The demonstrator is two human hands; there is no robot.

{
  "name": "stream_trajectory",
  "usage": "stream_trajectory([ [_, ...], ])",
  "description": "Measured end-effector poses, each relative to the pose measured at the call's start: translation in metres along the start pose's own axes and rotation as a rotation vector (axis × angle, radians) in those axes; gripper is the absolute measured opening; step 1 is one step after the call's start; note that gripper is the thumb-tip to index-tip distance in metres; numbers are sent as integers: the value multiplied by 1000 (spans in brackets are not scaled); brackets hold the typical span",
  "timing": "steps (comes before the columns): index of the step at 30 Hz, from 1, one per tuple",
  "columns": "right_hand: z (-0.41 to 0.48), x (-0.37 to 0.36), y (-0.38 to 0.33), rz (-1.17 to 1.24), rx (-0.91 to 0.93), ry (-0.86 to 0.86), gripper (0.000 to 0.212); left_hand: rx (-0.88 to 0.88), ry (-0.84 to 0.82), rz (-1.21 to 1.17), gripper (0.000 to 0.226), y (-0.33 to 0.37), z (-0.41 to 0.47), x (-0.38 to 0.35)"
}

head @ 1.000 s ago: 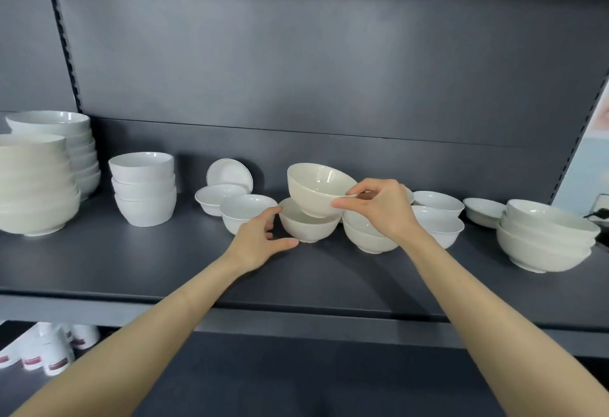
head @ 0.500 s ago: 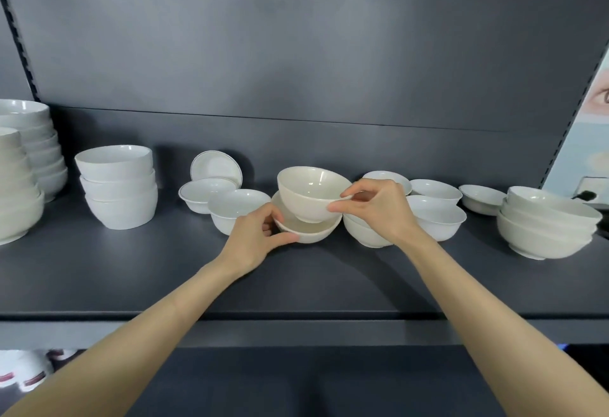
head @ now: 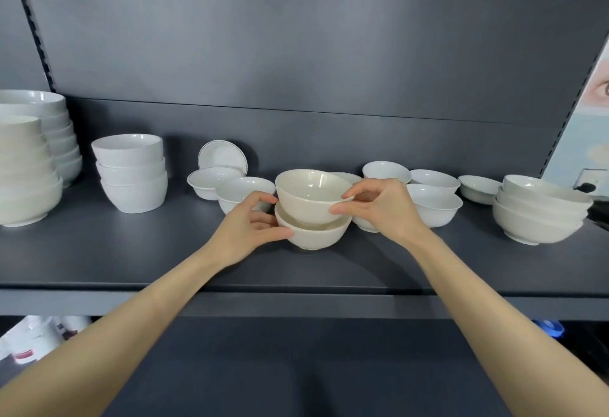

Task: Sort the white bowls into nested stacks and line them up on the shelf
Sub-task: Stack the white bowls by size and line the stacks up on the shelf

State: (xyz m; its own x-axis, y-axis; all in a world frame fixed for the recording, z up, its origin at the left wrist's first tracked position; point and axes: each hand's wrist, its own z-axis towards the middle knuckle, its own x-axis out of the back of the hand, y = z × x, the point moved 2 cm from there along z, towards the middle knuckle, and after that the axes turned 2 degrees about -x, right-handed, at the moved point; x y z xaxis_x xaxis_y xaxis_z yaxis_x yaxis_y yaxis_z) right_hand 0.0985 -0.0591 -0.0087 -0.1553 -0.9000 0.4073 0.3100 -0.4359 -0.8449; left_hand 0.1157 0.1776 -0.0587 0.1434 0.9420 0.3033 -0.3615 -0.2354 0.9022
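A cream bowl (head: 308, 194) sits tilted inside a second cream bowl (head: 313, 235) at the middle of the dark shelf (head: 131, 251). My right hand (head: 382, 209) pinches the upper bowl's right rim. My left hand (head: 250, 228) holds the lower bowl's left side, thumb under its rim and fingers near the upper bowl. Loose white bowls (head: 433, 207) stand right behind my right hand, and others (head: 245, 190) behind my left. A stack of three deep bowls (head: 131, 172) stands further left.
Tall stacks of large bowls (head: 26, 179) fill the far left. A wide nested stack (head: 537, 212) stands at the far right, with a shallow dish (head: 478, 187) beside it. A small plate (head: 222, 159) leans on the back wall. White packages (head: 36, 340) lie on the lower level.
My right hand has lowered the cream bowl into the one on the shelf. My left hand has closed in on the lower bowl's side. The view shifted a little.
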Motion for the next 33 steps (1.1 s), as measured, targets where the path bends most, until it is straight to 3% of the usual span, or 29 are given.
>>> stream_trajectory([
  [5, -6, 0, 8, 7, 4, 2, 30, 47, -102, -13, 74, -5, -1, -9],
  [23, -17, -5, 15, 36, -83, -64, 35, 64, -128, -74, 61, -9, 9, -18],
  [33, -11, 14, -11, 91, 13, 88, 34, -45, -11, -81, 56, 27, 25, -13],
])
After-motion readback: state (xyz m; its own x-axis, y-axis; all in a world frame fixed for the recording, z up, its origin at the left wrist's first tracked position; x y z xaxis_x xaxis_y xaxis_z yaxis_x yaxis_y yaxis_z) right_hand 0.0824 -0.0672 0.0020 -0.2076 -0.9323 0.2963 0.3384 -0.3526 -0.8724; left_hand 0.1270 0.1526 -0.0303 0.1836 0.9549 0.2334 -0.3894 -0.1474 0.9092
